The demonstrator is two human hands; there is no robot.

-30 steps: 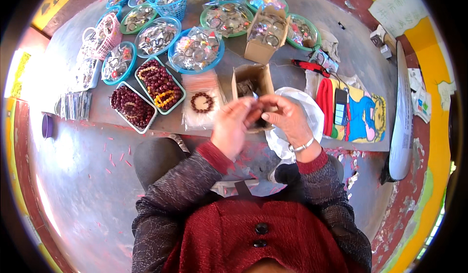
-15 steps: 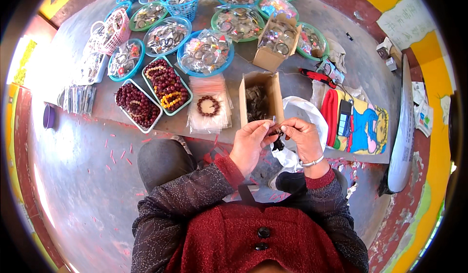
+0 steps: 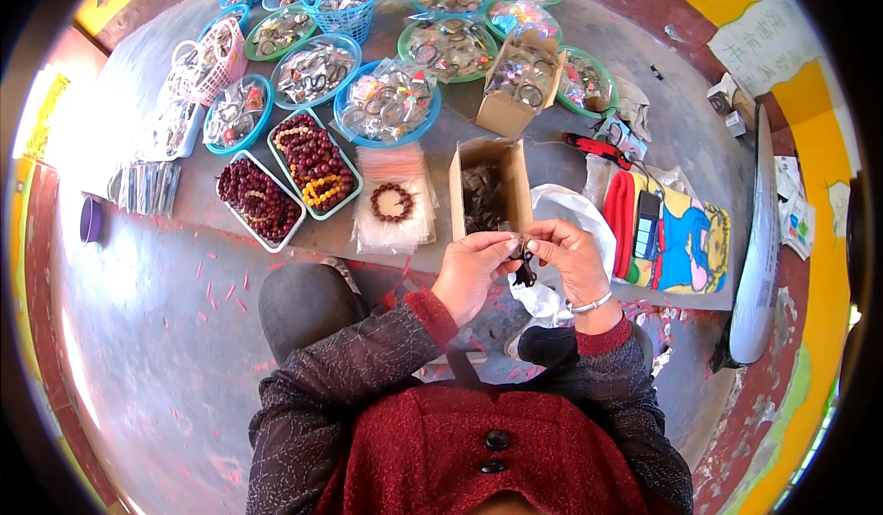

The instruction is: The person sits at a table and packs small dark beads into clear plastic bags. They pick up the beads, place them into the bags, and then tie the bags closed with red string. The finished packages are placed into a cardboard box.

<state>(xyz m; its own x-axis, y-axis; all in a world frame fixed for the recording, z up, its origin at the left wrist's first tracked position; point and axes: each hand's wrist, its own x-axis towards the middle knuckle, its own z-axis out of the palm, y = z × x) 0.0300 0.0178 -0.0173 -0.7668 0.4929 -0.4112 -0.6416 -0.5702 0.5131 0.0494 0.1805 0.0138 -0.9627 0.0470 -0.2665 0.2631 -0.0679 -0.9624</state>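
My left hand (image 3: 471, 271) and my right hand (image 3: 572, 262) meet fingertip to fingertip, just in front of an open cardboard box (image 3: 525, 188). Between them they pinch a small dark item (image 3: 525, 268), part of which hangs below the fingers. A bit of see-through film seems to stick up at the left fingertips; its kind is too small to tell. Dark things in clear plastic (image 3: 483, 193) lie inside the box. A white plastic bag (image 3: 602, 230) spreads open behind and below my right hand, which wears a bangle (image 3: 590, 304) at the wrist.
To the left stand two trays of dark red beads (image 3: 258, 198) (image 3: 313, 152) and a stack of clear bags with a beaded bracelet (image 3: 392, 202) on top. Several baskets of bagged trinkets (image 3: 388, 101) fill the back. At right lie a folded colourful cloth (image 3: 685, 239) and a phone (image 3: 647, 225).
My fingers have shifted slightly on the small dark item, and the film at the left fingertips shows more upright. Both hands stay in nearly the same place.
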